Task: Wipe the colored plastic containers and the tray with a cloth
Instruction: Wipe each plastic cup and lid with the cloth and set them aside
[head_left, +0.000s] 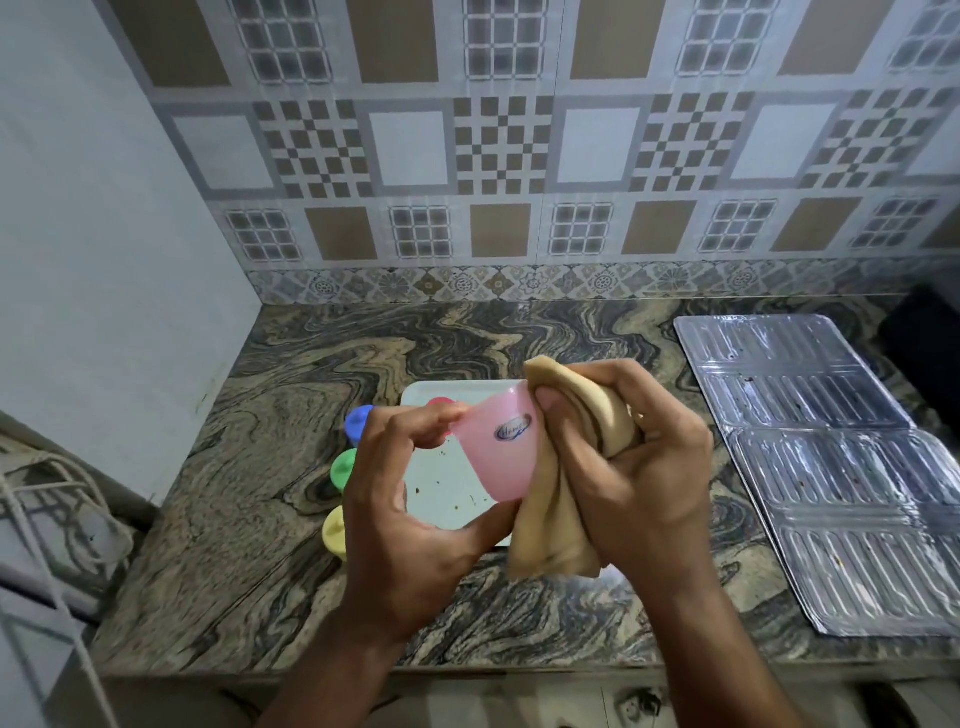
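Head view, left hand (410, 499) gripping pink cup (496, 447) above white tray (447, 488), right hand (628, 467) clutching beige cloth (556, 514) against cup's rim, blue (358, 422), green (344, 467), yellow (335, 530) cups left of tray on worktop (249, 519).

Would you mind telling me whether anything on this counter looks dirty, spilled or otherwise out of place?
Yes: the white tray has small brown crumbs scattered on its surface, so it looks unwiped. The foil sheet on the right also carries a few dark specks. The pink container and cloth in the hands look ordinary.
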